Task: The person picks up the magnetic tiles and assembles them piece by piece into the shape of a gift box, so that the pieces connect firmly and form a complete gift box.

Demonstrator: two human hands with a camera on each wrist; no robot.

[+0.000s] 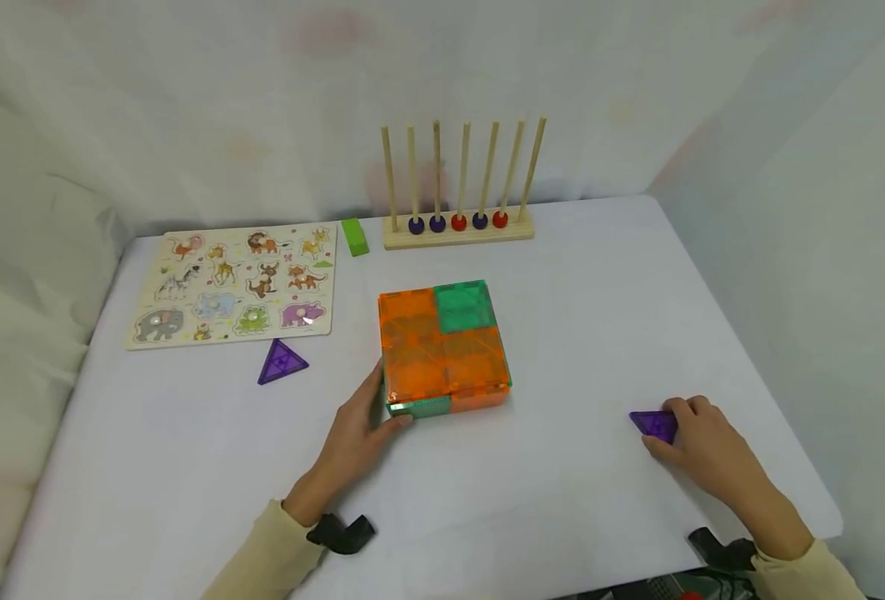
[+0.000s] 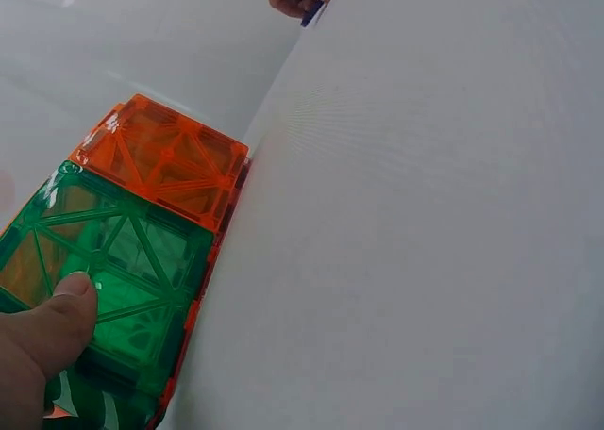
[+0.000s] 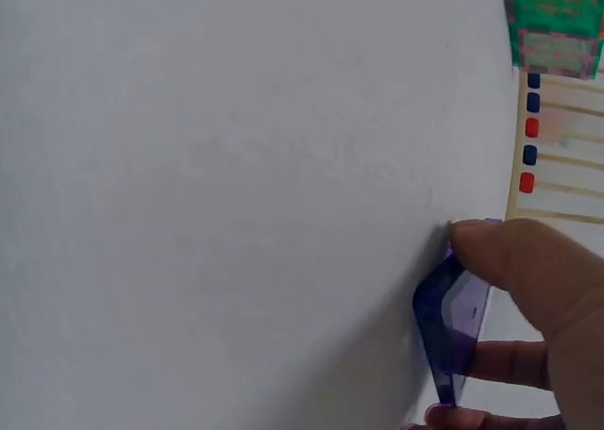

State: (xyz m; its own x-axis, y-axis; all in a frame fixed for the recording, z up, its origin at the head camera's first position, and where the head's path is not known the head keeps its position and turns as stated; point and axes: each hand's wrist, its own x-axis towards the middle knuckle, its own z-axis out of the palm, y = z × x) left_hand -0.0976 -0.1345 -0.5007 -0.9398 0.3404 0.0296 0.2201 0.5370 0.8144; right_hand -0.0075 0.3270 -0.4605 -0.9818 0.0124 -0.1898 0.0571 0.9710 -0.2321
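Note:
A flat box built of orange and green translucent magnetic tiles (image 1: 416,354) stands mid-table. At its near left corner my left hand (image 1: 352,437) holds it, thumb on the green front tile (image 2: 123,251) and the other fingers along the left side, mostly hidden. Far to the right, my right hand (image 1: 708,446) pinches a purple triangular magnetic tile (image 1: 656,425) between thumb and fingers, at the table surface. The right wrist view shows this purple tile (image 3: 448,307) on edge in the grip. Another purple triangular tile (image 1: 281,362) lies left of the box.
An animal peg puzzle board (image 1: 236,287) lies at the back left, with a green block (image 1: 355,237) beside it. Behind the box stands a wooden bead rack (image 1: 457,237) with upright rods and several red and dark blue beads. White cloth (image 1: 262,100) hangs behind the table.

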